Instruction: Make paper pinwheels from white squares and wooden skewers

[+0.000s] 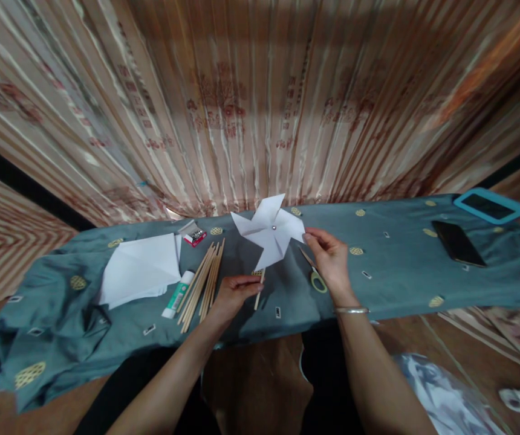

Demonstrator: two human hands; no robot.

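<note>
A white paper pinwheel point(266, 232) with a small shiny pin at its centre is held up over the cloth-covered table. Its thin wooden stick point(259, 295) is pinched in my left hand point(237, 294), below the blades. My right hand point(331, 257), with a silver bangle at the wrist, pinches the tip of the pinwheel's right blade between thumb and finger. Scissors point(318, 280) with yellow-green handles lie just beside and partly behind my right hand. Left of my left hand lies a bunch of wooden sticks point(202, 284), and a green-and-white glue stick point(178, 295) rests against them.
The table has a grey-green patterned cloth point(405, 284). A stack of white paper point(139, 269) and a small open red-and-white box point(193, 234) are at left. A black phone point(458, 243) and a blue-framed tablet-like device point(489, 206) lie at right. A striped curtain point(260, 90) hangs behind.
</note>
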